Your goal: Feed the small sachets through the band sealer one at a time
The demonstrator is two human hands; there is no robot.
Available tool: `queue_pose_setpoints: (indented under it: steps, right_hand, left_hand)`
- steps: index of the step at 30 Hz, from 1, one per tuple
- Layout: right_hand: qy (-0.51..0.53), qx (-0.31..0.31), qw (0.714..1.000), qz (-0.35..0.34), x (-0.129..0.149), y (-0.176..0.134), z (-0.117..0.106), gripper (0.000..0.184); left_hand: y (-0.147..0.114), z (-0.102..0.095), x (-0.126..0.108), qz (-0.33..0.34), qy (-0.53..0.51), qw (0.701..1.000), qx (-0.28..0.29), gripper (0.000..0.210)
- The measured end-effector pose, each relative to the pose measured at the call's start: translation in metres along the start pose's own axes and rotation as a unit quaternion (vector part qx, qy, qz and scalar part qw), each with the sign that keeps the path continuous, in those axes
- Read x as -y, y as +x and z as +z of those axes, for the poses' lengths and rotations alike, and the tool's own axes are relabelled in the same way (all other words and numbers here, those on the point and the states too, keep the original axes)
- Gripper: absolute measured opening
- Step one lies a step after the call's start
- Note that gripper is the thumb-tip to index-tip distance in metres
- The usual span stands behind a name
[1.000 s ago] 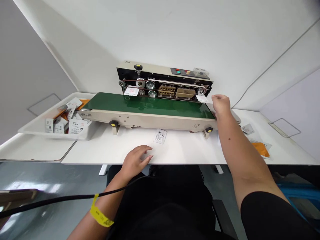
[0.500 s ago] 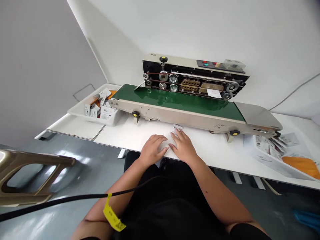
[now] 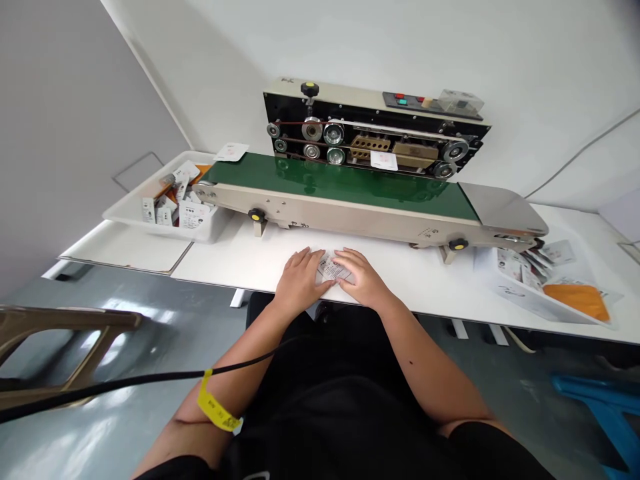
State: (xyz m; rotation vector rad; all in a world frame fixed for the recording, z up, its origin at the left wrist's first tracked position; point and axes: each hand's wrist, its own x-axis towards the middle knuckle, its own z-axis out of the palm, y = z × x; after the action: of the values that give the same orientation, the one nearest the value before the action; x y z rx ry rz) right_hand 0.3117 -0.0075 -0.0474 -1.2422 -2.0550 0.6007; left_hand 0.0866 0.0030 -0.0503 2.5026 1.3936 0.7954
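Observation:
A small white printed packet (image 3: 334, 268) lies flat on the white table near its front edge, print facing up. My left hand (image 3: 299, 279) holds its left side, fingers along the edge and thumb at the near corner. My right hand (image 3: 364, 280) has its fingers and thumb on the right side, partly covering the print. Behind them stands a band sealing machine (image 3: 370, 130) with a green conveyor belt (image 3: 320, 183). One white packet (image 3: 383, 161) hangs in the sealing band, and another packet (image 3: 231, 152) is at the belt's left end.
At the left end of the belt is a white bin (image 3: 215, 227) with several packets in it. A second bin (image 3: 520, 297), at the right, holds packets and an orange item (image 3: 577, 301). A black cable (image 3: 150, 380) with a yellow tag crosses my left arm.
The view has shifted. My hands have spread onto the packet's two sides, showing more of its print. The packet in the sealer moved left; the other went from tilted at the rollers to the belt's end.

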Motion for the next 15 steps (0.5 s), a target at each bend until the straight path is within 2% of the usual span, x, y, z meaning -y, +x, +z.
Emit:
queue_pose_setpoints:
  steps: [3, 7, 9, 10, 12, 14, 15]
  right_hand:
    - [-0.02, 0.003, 0.997, 0.075, 0.002, 0.003, 0.001, 0.067]
    - [0.026, 0.011, 0.995, 0.101, 0.007, 0.008, 0.001, 0.086]
    - [0.067, -0.002, 0.989, 0.135, 0.011, 0.009, 0.0, 0.088]
    - [0.089, -0.008, 0.984, 0.152, 0.012, 0.008, -0.002, 0.081]
    - [0.131, -0.022, 0.976, 0.175, 0.015, 0.005, -0.011, 0.054]
    - [0.157, -0.051, 0.969, 0.185, 0.015, 0.003, -0.032, 0.031]
    - [0.16, -0.075, 0.966, 0.188, 0.014, 0.002, -0.048, 0.027]
  left_hand:
    - [0.001, -0.002, 0.001, 0.007, -0.012, 1.0, -0.007, 0.072]
    - [0.0, -0.009, 0.004, 0.026, -0.064, 0.997, -0.02, 0.059]
    - [-0.003, -0.011, 0.006, 0.036, -0.091, 0.994, -0.04, 0.054]
    - [-0.005, -0.012, 0.006, 0.039, -0.1, 0.993, -0.049, 0.055]
    - [-0.007, -0.014, 0.007, 0.023, -0.114, 0.991, -0.063, 0.063]
    - [-0.009, -0.015, 0.007, 0.001, -0.124, 0.99, -0.071, 0.069]
    - [-0.009, -0.015, 0.007, -0.005, -0.127, 0.989, -0.072, 0.07]
